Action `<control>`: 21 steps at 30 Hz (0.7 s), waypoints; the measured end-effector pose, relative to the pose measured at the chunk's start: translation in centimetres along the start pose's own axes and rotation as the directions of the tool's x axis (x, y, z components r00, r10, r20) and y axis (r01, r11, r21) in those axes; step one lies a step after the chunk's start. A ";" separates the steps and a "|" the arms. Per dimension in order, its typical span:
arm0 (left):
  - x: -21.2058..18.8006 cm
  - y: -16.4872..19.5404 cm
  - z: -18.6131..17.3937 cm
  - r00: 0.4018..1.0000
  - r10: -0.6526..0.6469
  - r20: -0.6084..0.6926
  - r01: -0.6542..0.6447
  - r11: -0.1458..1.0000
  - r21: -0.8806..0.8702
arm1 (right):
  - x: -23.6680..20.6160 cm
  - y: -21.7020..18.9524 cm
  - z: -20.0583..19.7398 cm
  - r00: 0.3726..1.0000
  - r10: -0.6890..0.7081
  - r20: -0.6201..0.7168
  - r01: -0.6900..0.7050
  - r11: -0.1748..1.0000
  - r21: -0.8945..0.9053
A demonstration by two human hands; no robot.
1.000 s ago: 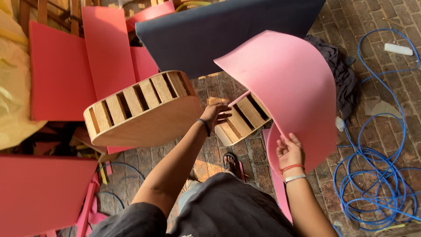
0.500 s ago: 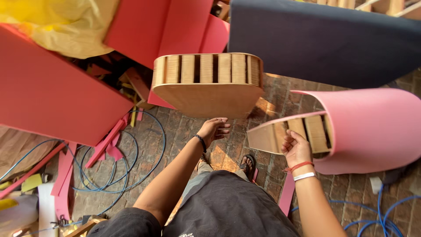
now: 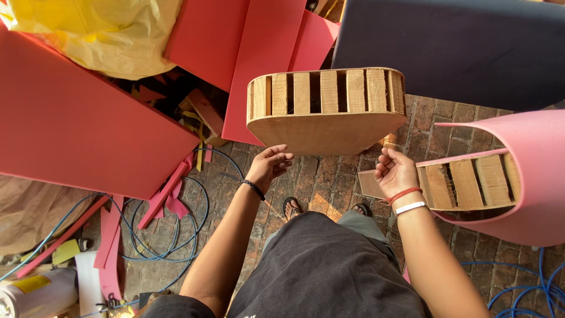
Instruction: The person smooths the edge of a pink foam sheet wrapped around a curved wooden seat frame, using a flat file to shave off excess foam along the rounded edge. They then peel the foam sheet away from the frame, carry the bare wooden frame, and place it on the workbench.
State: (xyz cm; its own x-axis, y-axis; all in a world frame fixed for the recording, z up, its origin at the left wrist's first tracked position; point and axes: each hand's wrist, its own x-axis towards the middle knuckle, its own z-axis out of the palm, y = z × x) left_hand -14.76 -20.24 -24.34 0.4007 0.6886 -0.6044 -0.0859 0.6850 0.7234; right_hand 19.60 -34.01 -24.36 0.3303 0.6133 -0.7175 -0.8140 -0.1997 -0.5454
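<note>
Overhead view: person standing on a brick floor [image 3: 329, 176], both arms raised toward two wooden frames.
Left hand [image 3: 268, 168]: centre of the frame, just under the bare frame; grip loose, fingers half curled, holding nothing; fingertips near the frame's lower edge, contact cannot be told. Black band on the wrist.
Right hand [image 3: 395, 172]: right of centre, fingers curled loosely, palm against the end of the covered frame; whether it really clasps the end cannot be told. Red and white bands on the wrist.
Bare frame [image 3: 326, 109]: upper centre, a curved plywood shell with upright slats along its top side, uncovered, between the two hands and above them.
Covered frame [image 3: 465, 182]: right edge of the frame, slats showing, its near end at the right hand.
Pink foam [image 3: 529, 171]: bent around the covered frame, over and under it.
Red sheets [image 3: 76, 129]: left and upper centre, leaning behind the bare frame.
Dark sheet [image 3: 453, 47]: upper right, behind both frames.
Yellow bag [image 3: 106, 29]: upper left corner.
Blue cable [image 3: 170, 229]: looped on the floor, lower left, among red offcuts.
Feet: sandals [image 3: 291, 207] visible just under the hands.
</note>
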 end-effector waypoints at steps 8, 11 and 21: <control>4.9 1.8 0.6 0.995 0.060 -0.082 -0.071 0.988 -0.135 | 3.6 -3.6 -0.3 0.997 -0.017 -0.080 0.019 1.000 0.012; 6.5 3.6 1.4 0.987 0.044 -0.157 -0.054 0.997 -0.055 | 7.1 -6.5 1.1 0.994 -0.056 -0.095 0.051 0.997 -0.057; 13.5 8.1 6.2 0.815 0.311 -0.489 0.043 0.809 0.587 | 17.6 -12.3 8.6 0.952 -0.305 0.033 0.240 0.672 -0.701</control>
State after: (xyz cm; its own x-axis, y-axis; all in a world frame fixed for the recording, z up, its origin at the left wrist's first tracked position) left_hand -4.43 -6.84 -24.58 -0.1465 0.8907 -0.4303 0.4830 0.4440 0.7547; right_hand 31.35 -14.14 -26.55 0.5473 0.6697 -0.5020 -0.1328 -0.5227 -0.8421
